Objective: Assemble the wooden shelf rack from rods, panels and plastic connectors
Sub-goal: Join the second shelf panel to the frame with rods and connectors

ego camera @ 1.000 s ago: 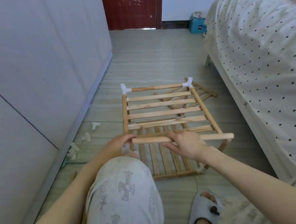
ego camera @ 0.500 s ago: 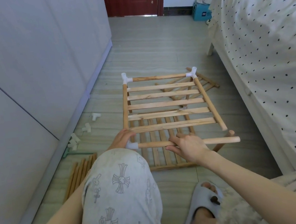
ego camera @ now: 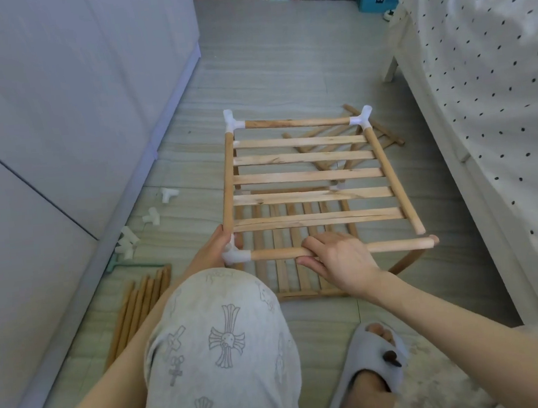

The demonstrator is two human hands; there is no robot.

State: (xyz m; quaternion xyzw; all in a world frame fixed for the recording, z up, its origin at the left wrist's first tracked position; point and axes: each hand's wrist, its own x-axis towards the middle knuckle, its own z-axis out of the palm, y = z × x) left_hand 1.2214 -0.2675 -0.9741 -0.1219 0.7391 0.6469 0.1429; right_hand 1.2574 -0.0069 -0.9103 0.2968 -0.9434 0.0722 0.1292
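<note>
1. While the slatted panel [ego camera: 307,177] sat mid-frame above the floor [ego camera: 281,71], the left hand [ego camera: 214,250] gripped the near-left connector [ego camera: 235,256].
2. Right hand [ego camera: 338,259] curled round the front rod [ego camera: 341,249], whose right end was free, beside the panel's side rod.
3. Two more connectors [ego camera: 359,119] capped the far corners.
4. Spare rods [ego camera: 139,302] lay at lower left; loose connectors [ego camera: 150,215] lay by the wardrobe [ego camera: 53,93].
</note>
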